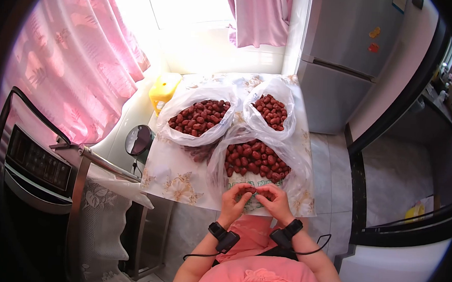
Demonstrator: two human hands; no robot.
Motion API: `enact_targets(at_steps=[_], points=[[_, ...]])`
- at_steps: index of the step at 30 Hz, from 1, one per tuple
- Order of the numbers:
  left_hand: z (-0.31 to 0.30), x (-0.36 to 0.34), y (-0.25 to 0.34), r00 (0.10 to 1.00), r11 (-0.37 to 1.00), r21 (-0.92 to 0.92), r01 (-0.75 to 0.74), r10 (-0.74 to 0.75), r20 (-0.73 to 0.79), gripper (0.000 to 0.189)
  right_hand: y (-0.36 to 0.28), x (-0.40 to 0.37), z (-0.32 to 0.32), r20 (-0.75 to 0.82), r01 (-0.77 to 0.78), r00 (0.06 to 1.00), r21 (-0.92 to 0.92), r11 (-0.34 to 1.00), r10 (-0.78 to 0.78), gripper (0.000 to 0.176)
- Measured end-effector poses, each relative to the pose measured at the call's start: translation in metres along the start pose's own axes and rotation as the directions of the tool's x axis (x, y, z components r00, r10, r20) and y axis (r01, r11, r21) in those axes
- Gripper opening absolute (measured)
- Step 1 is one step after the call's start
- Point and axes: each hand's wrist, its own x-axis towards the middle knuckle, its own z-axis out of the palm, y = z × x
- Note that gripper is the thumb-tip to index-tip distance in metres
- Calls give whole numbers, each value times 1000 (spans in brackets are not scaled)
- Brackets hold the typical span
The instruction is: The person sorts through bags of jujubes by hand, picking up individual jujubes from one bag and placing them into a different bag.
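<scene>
Close to the table's front edge, my left hand (236, 198) and my right hand (274, 198) meet, fingertips pinched around one small red date (252, 190). Both hands hold it between them, above the near lip of an open plastic bag. Inside that bag (215, 163) lies a heap of red dates (255, 159). Behind it on the left stands a second white bag (172, 107) with dates (200, 117), and at the back right a smaller bag (289, 99) with dates (271, 111). The fingers partly cover the held date.
The table (170, 176) wears a flowered cloth. A yellow stool (163, 89) stands at its far left corner, near a dark round object (139, 139). To the right is a grey refrigerator (342, 60); to the left, a black appliance (35, 167) and a metal rail (110, 164).
</scene>
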Motion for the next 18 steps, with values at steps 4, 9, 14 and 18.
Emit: enact_targets(at_steps=[4, 9, 14, 18], points=[[0, 0, 7, 1000, 992, 127, -6, 4, 16, 23, 1, 1, 0, -4, 3, 1000, 29, 1000, -3, 22], [2, 1, 5, 997, 982, 171, -80, 81, 2, 25, 4, 0, -1, -6, 12, 1000, -10, 1000, -12, 22], [-6, 1, 10, 999, 982, -182, 46, -50, -19, 26, 6, -1, 0, -12, -36, 999, 90, 995, 37, 20], [-32, 7, 71, 984, 964, -216, -152, 127, -123, 31, 3, 1, -3, -22, -31, 999, 60, 998, 32, 19]])
